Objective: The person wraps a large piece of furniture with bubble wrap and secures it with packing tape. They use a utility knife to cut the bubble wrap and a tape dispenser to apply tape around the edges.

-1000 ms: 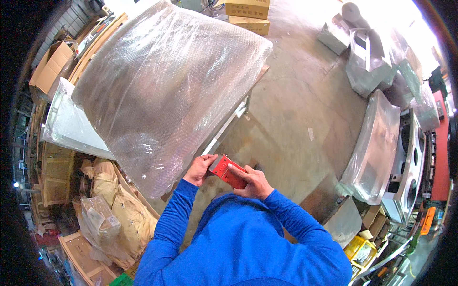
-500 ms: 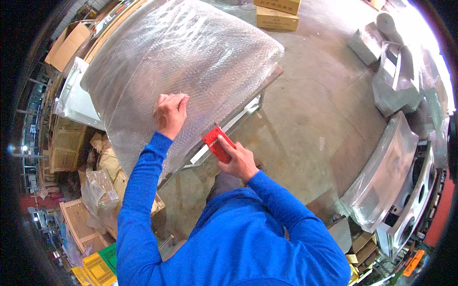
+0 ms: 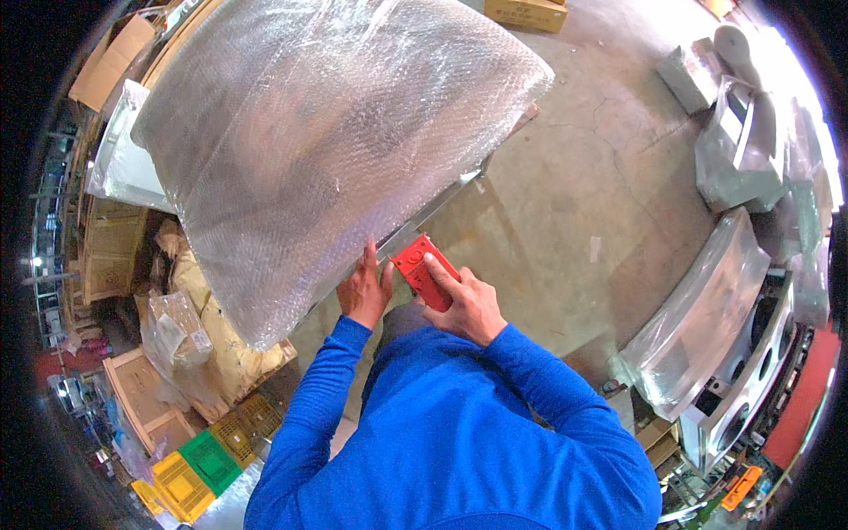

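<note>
Clear bubble wrap lies draped over a large, broad piece, whose metal edge shows along the lower right. At that near edge, my left hand has its fingers stretched out, with the fingertips at the wrap and the thumb side close beside the red tool. My right hand is closed round a red boxy hand tool, perhaps a tape dispenser; its thumb lies along the top. The tool's front end points at the metal edge. Its underside is hidden.
Cartons stand at the far side. Plastic-wrapped pieces line the right. On the left are a wooden crate, a tan wrapped bundle, and yellow and green plastic crates. Concrete floor lies between.
My left hand has come down and right from above the bubble wrap to its near edge beside the tool, its fingers opening out. The right hand keeps hold of the red tool. The view has shifted slightly.
</note>
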A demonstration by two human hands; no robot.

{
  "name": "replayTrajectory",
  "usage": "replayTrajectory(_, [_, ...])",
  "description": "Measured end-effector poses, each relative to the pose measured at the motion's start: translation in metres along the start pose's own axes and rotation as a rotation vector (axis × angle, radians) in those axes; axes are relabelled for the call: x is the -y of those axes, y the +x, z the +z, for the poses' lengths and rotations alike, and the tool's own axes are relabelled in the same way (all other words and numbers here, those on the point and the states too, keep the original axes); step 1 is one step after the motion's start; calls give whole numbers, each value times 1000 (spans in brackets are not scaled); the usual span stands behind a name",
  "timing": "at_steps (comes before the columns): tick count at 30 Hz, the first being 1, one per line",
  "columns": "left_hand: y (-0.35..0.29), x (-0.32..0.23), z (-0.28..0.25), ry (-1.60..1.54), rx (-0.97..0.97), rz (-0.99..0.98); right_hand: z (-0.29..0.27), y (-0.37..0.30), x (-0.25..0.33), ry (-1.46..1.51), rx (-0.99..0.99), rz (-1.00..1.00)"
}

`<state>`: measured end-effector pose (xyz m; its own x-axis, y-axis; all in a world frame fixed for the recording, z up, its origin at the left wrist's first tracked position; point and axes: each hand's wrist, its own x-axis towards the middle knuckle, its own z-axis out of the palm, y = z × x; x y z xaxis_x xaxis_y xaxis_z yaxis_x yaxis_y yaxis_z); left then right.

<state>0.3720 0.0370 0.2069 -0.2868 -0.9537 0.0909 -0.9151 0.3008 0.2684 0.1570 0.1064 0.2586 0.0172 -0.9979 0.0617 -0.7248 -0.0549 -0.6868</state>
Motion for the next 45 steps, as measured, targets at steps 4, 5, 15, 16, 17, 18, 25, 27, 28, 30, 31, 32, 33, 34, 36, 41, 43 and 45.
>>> replayTrajectory(4, [12,4,21,-41,-17,-187,4,2,0,-5,2,28])
replayTrajectory(5, [14,9,27,-46,-61,-193,5,1,1,-3,39,53])
replayTrajectory(15, [31,8,41,-734,-308,-388,87,20,-61,-81,161,95])
replayTrajectory(16, [30,8,42,-759,-320,-422,86,26,-59,-82,179,83])
replayTrajectory(17, [26,6,43,-786,-324,-459,86,32,-57,-80,180,98])
replayTrajectory(18, [22,4,44,-803,-317,-437,87,40,-54,-78,180,113])
replayTrajectory(25, [3,-41,-39,-920,-137,-203,86,53,-40,-79,159,135])
replayTrajectory(27, [4,-47,-74,-790,174,174,81,55,-32,-59,193,176])
replayTrajectory(28, [7,-46,-75,-766,316,328,78,57,-32,-36,226,203])
replayTrajectory(30, [27,-29,-20,-697,206,253,78,61,-37,52,200,-7])
replayTrajectory(31, [42,-13,5,-601,121,183,54,67,-3,16,120,81])
replayTrajectory(32, [63,-14,0,-706,283,-8,44,73,15,-135,183,146])
replayTrajectory(33, [72,-7,0,-724,281,12,39,79,30,-279,254,211])
replayTrajectory(34, [75,-1,7,-749,303,33,42,89,45,-483,398,216])
replayTrajectory(36, [76,10,19,-774,378,72,52,103,42,-593,672,241])
replayTrajectory(41, [65,7,19,-911,509,-143,-11,72,26,-303,419,317])
replayTrajectory(43, [75,-5,-1,-1349,867,-637,-23,41,9,-168,258,229])
replayTrajectory(45, [82,-5,9,-1640,1013,-770,-31,27,0,-46,127,166])
